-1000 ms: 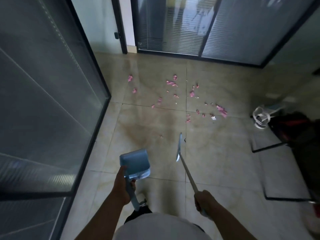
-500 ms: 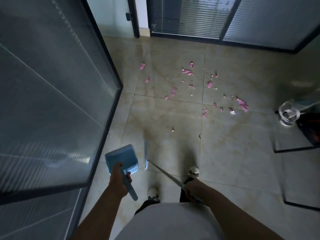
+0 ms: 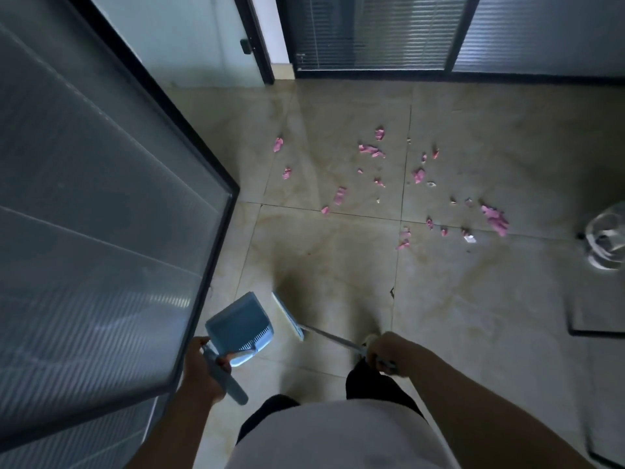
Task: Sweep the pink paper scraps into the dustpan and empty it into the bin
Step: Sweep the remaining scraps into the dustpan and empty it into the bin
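Observation:
Several pink paper scraps point(image 3: 372, 151) lie scattered over the tiled floor ahead, with a bigger clump point(image 3: 495, 220) at the right. My left hand point(image 3: 203, 367) grips the handle of a blue dustpan point(image 3: 238, 324), held above the floor beside the glass wall. My right hand point(image 3: 389, 353) grips the thin metal handle of a broom whose narrow pale head point(image 3: 287, 316) sits just right of the dustpan. Both tools are well short of the scraps.
A dark-framed glass partition point(image 3: 101, 231) fills the left side, its corner close to my left arm. Glass doors with blinds point(image 3: 372, 35) close the far end. A pale rounded object point(image 3: 605, 242) and a dark chair leg frame point(image 3: 592, 333) sit at the right.
The broom head has swung left and back, from pointing ahead to lying next to the dustpan. The view has shifted, so the scraps now sit further right.

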Tool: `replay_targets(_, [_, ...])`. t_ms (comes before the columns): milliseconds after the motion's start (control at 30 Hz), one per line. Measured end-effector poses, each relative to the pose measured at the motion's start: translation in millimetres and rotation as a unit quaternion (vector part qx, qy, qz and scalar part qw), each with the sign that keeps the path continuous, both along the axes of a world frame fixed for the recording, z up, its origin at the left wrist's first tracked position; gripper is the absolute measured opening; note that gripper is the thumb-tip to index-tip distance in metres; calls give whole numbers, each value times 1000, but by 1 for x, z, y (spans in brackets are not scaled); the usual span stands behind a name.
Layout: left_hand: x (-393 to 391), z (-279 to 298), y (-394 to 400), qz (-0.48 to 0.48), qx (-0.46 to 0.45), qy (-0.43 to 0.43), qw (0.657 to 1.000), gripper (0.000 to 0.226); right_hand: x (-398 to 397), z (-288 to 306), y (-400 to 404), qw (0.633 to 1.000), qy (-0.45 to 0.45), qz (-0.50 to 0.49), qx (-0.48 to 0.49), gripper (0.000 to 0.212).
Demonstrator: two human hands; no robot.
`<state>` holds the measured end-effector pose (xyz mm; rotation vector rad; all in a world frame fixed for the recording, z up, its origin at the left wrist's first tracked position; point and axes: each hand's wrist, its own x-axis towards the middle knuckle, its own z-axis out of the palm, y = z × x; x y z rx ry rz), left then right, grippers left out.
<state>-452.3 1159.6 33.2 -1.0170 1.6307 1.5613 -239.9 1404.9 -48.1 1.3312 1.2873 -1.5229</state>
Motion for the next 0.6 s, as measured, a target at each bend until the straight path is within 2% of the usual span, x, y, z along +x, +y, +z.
replay_targets(133, [0, 0, 42, 19, 5, -1, 1000, 19, -5, 3, 67, 998, 15, -48, 26, 14])
replay_targets(233, [-5, 2, 69, 4, 5, 6, 1000, 20, -20, 3, 102, 996, 17, -65, 55, 29])
replay_targets(300, [-7, 4, 86, -18, 14, 4, 1000, 20, -32, -1, 122, 995, 17, -74, 65, 32])
replay_targets(600, [-33, -6, 147, -60, 1, 4, 998, 20, -89, -6, 178, 988, 38, -117, 94, 26])
